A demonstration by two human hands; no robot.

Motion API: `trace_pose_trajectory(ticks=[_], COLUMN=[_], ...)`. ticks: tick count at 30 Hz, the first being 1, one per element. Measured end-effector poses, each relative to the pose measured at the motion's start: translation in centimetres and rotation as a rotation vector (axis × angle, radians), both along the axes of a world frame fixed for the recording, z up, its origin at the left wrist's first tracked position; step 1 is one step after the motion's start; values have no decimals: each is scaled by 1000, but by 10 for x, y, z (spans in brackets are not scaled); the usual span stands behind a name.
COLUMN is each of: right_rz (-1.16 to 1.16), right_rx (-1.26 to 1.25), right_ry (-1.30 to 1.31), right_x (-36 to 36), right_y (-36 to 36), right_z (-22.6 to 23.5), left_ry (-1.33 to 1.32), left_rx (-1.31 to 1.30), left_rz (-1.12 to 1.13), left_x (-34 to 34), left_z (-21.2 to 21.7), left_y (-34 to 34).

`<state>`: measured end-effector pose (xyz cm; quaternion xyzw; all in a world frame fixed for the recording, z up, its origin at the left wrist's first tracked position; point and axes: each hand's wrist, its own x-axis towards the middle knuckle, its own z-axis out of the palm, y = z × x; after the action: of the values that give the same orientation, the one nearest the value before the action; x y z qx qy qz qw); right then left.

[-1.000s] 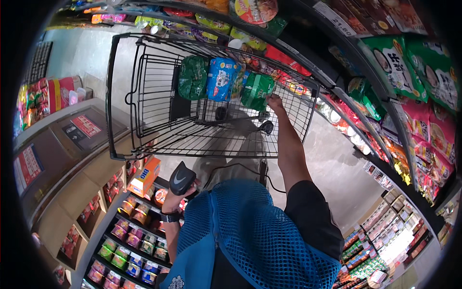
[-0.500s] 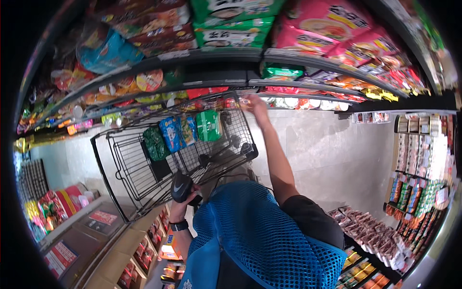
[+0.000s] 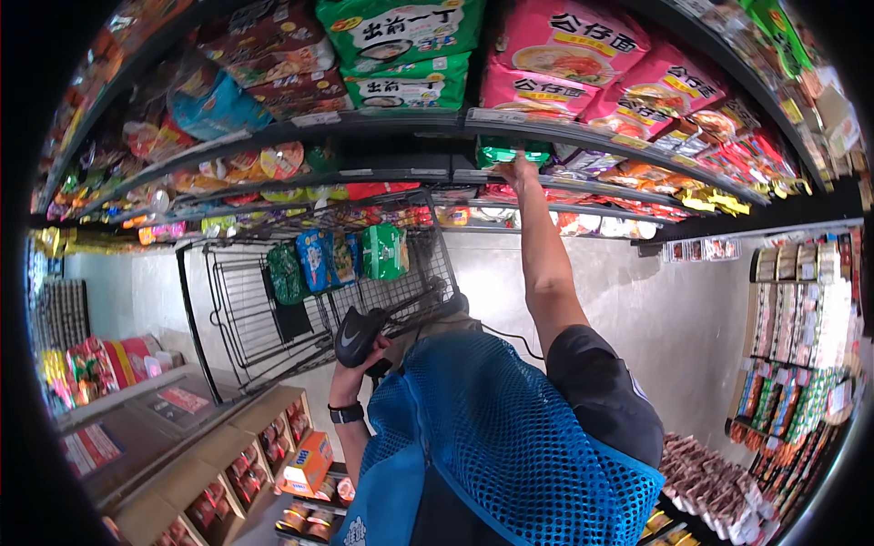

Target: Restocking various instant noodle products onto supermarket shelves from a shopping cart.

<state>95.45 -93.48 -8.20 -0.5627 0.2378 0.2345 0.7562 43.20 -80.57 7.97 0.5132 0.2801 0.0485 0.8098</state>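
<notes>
While half a second ago the right hand (image 3: 522, 169) was near the cart (image 3: 293, 324), its fingers now seem to touch one green packet (image 3: 498, 153) on the shelf (image 3: 473, 175), so the work is there; their opening I cannot tell. Left-below these fingers, the cart carries two green bags (image 3: 384, 252) and two blue bags (image 3: 314, 261). The left hand (image 3: 348, 379) curls around one black handheld device (image 3: 356, 337).

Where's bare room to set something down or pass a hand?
Open floor lies right of the right forearm, bordered by the shelves. A dark shelf gap, depth unclear, sits left of the green pack at the right hand. Crowded: the upper shelf of green packs and pink packs, and, in the cart, the row of packs.
</notes>
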Motion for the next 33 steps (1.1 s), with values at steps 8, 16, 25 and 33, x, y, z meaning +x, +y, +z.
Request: trace_pose_trajectory(ticks=[8, 16, 25, 33], right_rz=[17, 272, 599, 884], right_rx=[105, 284, 38, 23], right_ry=[-331, -364, -117, -111], right_x=[-48, -154, -287, -307], right_y=[-9, -51, -103, -50], right_z=[14, 53, 90, 115], left_ry=[-19, -2, -76, -54], left_rx=[1, -45, -61, -114], left_rz=[138, 17, -202, -461], left_x=[-19, -10, 9, -6], left_z=[-12, -11, -13, -26], left_y=[-5, 35, 88, 116])
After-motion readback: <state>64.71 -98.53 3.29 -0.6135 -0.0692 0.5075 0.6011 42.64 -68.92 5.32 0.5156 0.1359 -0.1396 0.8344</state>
